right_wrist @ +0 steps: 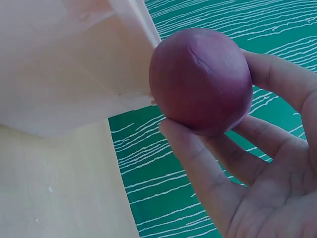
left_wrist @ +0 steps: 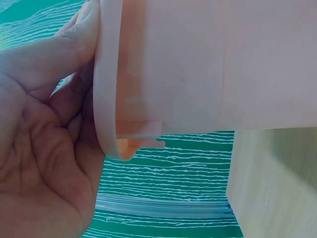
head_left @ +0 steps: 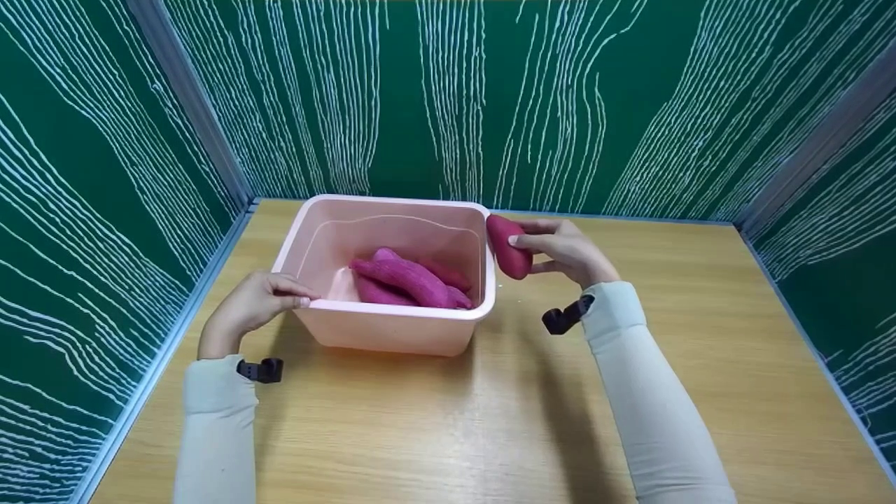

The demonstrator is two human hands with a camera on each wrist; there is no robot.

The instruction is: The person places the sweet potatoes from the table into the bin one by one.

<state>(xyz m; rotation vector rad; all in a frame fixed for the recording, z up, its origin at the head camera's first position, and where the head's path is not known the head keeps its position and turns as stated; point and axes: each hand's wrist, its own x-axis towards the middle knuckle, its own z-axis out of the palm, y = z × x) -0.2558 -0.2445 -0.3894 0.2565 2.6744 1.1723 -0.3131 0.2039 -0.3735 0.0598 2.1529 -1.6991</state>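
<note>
A pink plastic bin (head_left: 392, 329) stands on the table with several purple-red sweet potatoes (head_left: 413, 280) piled inside, toward its right. At the bin's front left corner, my left hand (head_left: 255, 304) grips the rim (left_wrist: 106, 74), thumb along it. My right hand (head_left: 570, 252) holds a smooth, reddish sweet potato (head_left: 509, 246) just outside the bin's right rim, at about rim height. In the right wrist view, thumb and fingers are spread round this sweet potato (right_wrist: 200, 82), and its blunt end with a small crease faces the camera.
The wooden table (head_left: 420, 420) is bounded at the back and sides by green panels (head_left: 448, 105) with white wavy lines. Grey metal posts (head_left: 189, 98) stand at the back corners. A black wrist camera (head_left: 262, 370) sits on each sleeve cuff.
</note>
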